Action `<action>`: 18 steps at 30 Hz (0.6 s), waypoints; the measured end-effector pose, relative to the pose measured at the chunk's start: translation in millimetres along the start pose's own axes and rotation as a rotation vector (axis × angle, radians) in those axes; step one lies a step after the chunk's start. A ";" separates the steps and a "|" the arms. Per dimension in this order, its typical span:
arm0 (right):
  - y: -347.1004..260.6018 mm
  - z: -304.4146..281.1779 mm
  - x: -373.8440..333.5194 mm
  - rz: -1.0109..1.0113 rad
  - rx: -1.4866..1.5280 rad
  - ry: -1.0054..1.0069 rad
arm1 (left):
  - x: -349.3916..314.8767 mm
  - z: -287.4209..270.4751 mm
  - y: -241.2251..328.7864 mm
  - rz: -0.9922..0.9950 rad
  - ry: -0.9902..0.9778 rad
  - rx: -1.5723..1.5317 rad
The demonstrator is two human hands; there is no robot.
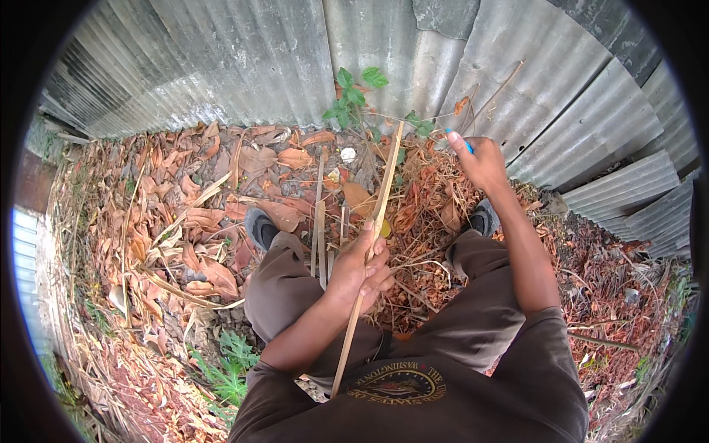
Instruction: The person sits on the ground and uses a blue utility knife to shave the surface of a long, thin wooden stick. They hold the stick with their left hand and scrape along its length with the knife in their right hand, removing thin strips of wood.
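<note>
A long, pale split strip of wood or bamboo [387, 173] runs from near my shirt up toward the metal wall. My left hand [358, 272] is closed around the strip below its middle, fingers wrapped over it. My right hand [481, 164] is raised to the right, apart from the strip, closed in a fist with the thumb pointing up. From that fist a small bright blue object [469, 148] peeks out; the fingers hide most of it, so its kind cannot be made out. More pale strips [318, 221] lie on the ground between my feet, beside my left shoe [261, 227].
A corrugated metal fence [244, 66] stands in front, with loose sheets leaning at the right [624, 188]. Dry brown leaves [214, 277] cover the ground. A green plant [347, 103] grows at the fence foot, another [233, 362] at lower left. A thin dry stick [496, 94] leans against the fence.
</note>
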State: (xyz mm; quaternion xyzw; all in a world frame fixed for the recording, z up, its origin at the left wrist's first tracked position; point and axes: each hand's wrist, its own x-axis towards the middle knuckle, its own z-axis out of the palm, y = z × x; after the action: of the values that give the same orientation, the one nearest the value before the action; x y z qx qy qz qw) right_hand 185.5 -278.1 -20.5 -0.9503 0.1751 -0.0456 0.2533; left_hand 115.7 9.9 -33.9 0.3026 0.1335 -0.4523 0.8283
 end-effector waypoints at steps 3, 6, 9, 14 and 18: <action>-31.5 28.4 -54.3 -0.451 0.009 -0.029 | -3.5 5.6 3.3 0.022 -0.006 -0.017; -39.4 47.8 -76.2 -0.555 0.041 -0.104 | -3.8 4.5 1.9 0.018 -0.019 -0.046; -41.8 50.2 -70.8 -0.582 0.023 -0.112 | -1.2 5.4 3.6 0.012 -0.016 -0.061; -31.1 53.8 -39.5 -0.500 -0.079 -0.026 | 1.1 8.8 2.1 0.001 0.000 -0.074; -46.8 55.8 -65.5 -0.514 0.034 -0.077 | 1.7 3.5 3.2 0.038 0.002 -0.052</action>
State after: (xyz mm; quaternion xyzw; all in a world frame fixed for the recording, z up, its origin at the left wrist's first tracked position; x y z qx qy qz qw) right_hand 148.6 -190.9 -45.5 -0.9602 -0.0826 -0.0752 0.2560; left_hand 119.1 7.9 -30.8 0.2838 0.1400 -0.4326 0.8442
